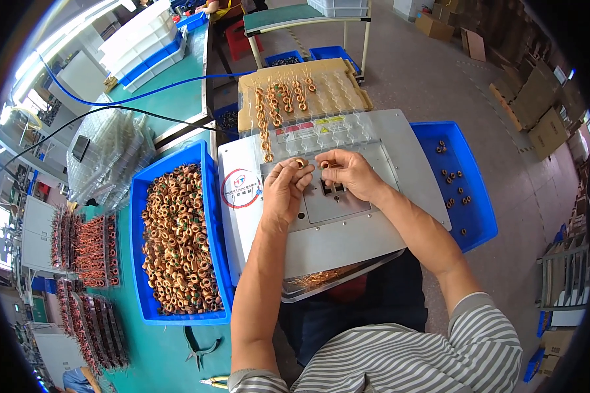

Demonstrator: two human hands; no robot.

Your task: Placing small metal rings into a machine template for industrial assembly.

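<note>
Over the grey metal machine top, both hands are raised close together. Between the fingertips of my left hand is a small copper-wound ring coil. My right hand pinches another ring coil, partly covered by the fingers. Just below the right fingers, a dark opening shows in the machine's square plate. Beyond the hands, rows of ring coils with upright wire ends stand in a clear moulded tray.
At left, a blue bin holds a heap of ring coils. A blue tray with several coils sits right of the machine. Pliers lie on the green table. Wire scraps fill a metal tray below. Cables cross at upper left.
</note>
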